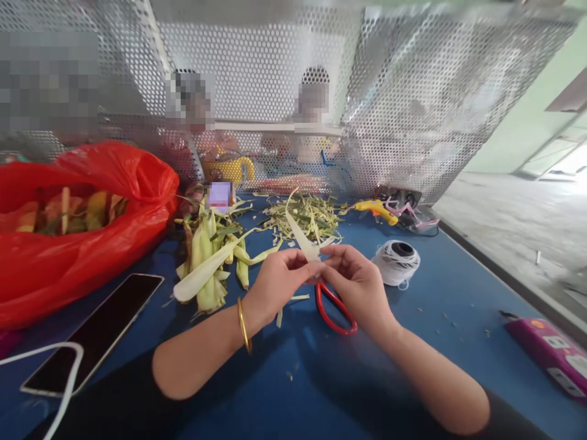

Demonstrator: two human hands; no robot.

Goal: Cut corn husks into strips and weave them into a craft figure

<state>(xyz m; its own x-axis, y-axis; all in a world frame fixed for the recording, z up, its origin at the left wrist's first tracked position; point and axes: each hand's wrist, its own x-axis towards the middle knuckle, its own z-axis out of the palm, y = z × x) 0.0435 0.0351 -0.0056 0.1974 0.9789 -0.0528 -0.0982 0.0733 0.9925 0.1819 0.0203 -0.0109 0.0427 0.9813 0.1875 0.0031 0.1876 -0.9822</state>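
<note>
My left hand [281, 276] and my right hand [354, 276] meet above the middle of the blue table, fingers pinched together. Between them stands a pale strip of corn husk [300, 229], its tip pointing up. Both hands seem to grip its lower end, though the fingertips partly cover it. Just below my right hand lie red-handled scissors [337, 318], their blades hidden. To the left of my left hand is a pile of green corn husks [206, 250], with one broad pale husk [202, 278] across it. A heap of husk scraps [305, 217] lies behind my hands.
A red plastic bag [105, 256] stands at left, beside a dark phone [96, 336] and white cable [76, 360]. At right are a white thread spool [397, 264], a yellow glue gun [376, 211] and a purple power strip [548, 351]. A perforated metal screen [257, 73] rises behind.
</note>
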